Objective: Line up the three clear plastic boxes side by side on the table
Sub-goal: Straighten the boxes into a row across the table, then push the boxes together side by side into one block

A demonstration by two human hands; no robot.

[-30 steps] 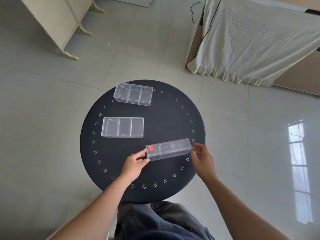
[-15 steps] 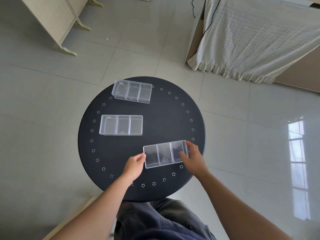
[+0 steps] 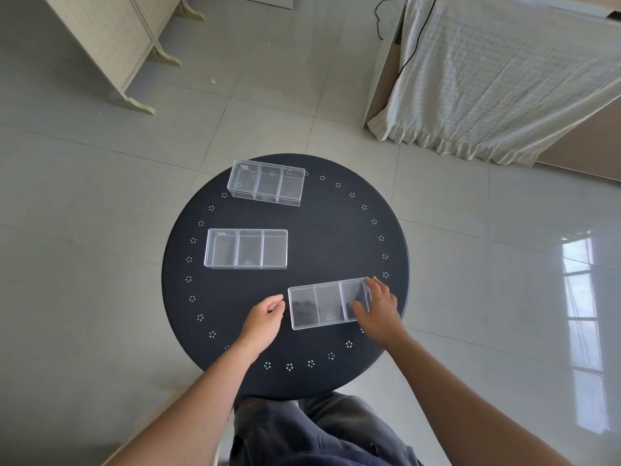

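Note:
Three clear plastic boxes, each with three compartments, lie on the round black table. The far box sits near the back edge, slightly skewed. In the left middle lies the middle box. Flat at the front right is the near box, angled a little, offset to the right of the other two. My right hand grips its right end, thumb on the near side and fingers at the far corner. My left hand hovers just off its left end, fingers loosely curled, holding nothing.
The table's front right edge is close to my right hand. A cloth-draped piece of furniture stands at the back right, and a pale wooden unit at the back left. Tiled floor surrounds the table. My lap is under the front edge.
The near box was held tipped on its edge between both hands; it now lies flat on the table. My left hand has come off its left end.

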